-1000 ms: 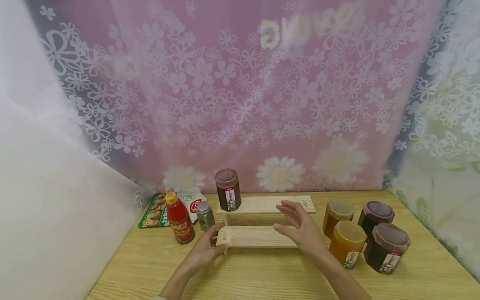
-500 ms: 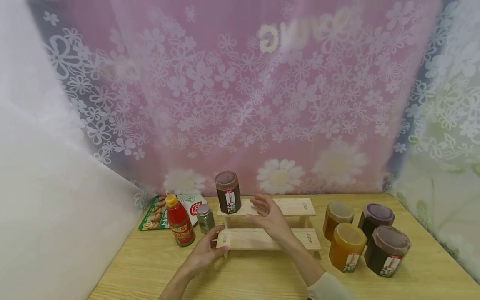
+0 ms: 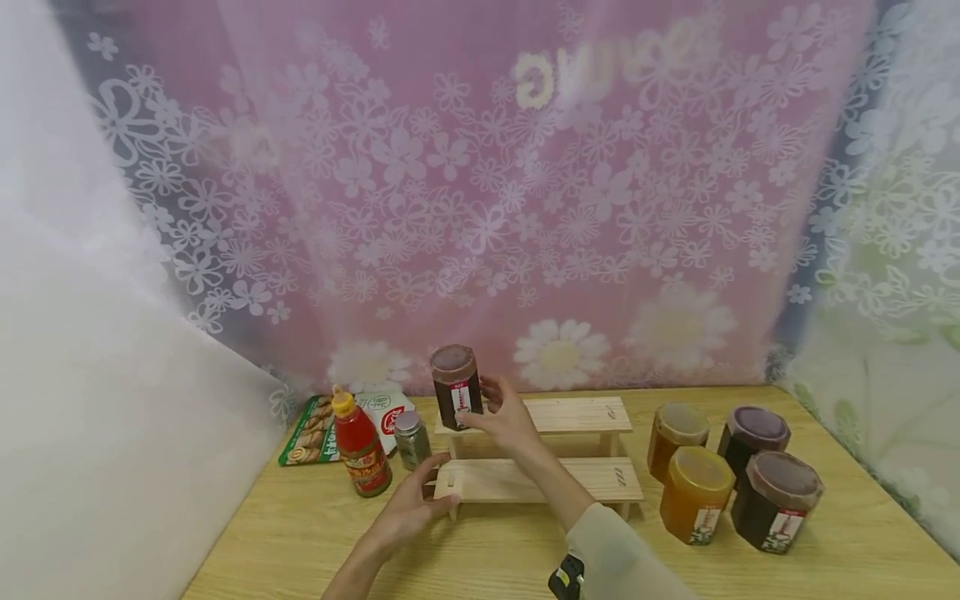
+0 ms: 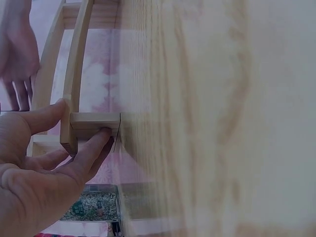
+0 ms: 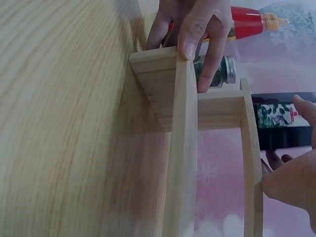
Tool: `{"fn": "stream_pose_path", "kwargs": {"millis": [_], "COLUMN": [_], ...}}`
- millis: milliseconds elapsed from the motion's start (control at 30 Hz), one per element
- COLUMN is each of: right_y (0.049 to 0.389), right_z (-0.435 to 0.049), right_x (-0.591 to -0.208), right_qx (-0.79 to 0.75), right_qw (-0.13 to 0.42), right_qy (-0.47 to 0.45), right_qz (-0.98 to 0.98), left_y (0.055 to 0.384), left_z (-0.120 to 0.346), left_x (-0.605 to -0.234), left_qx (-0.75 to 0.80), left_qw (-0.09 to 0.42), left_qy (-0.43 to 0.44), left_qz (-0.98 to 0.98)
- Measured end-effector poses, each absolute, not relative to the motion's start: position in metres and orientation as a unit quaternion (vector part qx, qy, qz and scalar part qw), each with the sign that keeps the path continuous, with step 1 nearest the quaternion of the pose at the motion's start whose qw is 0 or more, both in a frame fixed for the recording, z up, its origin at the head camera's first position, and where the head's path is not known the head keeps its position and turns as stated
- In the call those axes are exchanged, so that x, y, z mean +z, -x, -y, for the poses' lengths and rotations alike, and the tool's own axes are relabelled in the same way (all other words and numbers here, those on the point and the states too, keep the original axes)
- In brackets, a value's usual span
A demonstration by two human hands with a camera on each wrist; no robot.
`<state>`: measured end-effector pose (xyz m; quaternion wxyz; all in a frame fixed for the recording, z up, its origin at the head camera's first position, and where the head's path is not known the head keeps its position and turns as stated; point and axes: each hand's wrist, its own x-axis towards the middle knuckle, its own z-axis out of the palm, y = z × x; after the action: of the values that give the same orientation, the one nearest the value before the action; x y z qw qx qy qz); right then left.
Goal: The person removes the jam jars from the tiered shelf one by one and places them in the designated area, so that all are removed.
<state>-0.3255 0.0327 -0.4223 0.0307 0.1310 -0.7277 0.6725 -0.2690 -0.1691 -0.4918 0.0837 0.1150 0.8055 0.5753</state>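
Observation:
A two-step wooden shelf (image 3: 487, 482) stands on the table. At the left end of its lower step, my left hand (image 3: 408, 504) grips the board; the left wrist view shows the thumb on the board and fingers around the side leg. On the left of the upper step stands an upright dark jar (image 3: 453, 375) with a brownish lid and a red-and-white label. My right hand (image 3: 510, 425) holds this jar low on its right side, thumb across the label and fingers behind it, as the right wrist view also shows. The far side of the jar is hidden.
Left of the shelf are a red sauce bottle (image 3: 360, 446) with a yellow cap, a small spice jar (image 3: 412, 442) and a green-and-white packet (image 3: 311, 433). Several more lidded jars, among them a yellow one (image 3: 696, 496), stand to the right. A flowered curtain (image 3: 487, 208) hangs behind.
My right hand has moved left from over the shelf's right half to the dark jar and taken hold of it. My left hand has stayed at the lower step's left end.

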Motion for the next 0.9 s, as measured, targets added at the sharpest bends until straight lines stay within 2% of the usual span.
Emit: {"fn": "stream_pose_path", "kwargs": {"millis": [200,467,633,900], "right_y": [0.331,0.332,0.33,0.321], "right_z": [-0.015,0.0,-0.001,-0.015], "right_x": [-0.421,-0.421,-0.424,-0.422], "right_qx": [0.649,0.637,0.61,0.587], "right_qw": [0.038,0.082,0.102,0.097], "right_qy": [-0.11,-0.093,-0.078,-0.084], "right_qz": [0.752,0.761,0.782,0.799], "left_y": [0.268,0.268,0.268,0.269], "left_z": [0.17,0.17,0.17,0.171], "left_x": [-0.492,-0.49,-0.491,-0.491], "left_qx": [0.569,0.561,0.563,0.577], "left_qw": [0.087,0.087,0.087,0.084], "left_qy": [-0.112,-0.11,-0.112,-0.123], "left_qz": [-0.81,-0.816,-0.814,-0.803]}}
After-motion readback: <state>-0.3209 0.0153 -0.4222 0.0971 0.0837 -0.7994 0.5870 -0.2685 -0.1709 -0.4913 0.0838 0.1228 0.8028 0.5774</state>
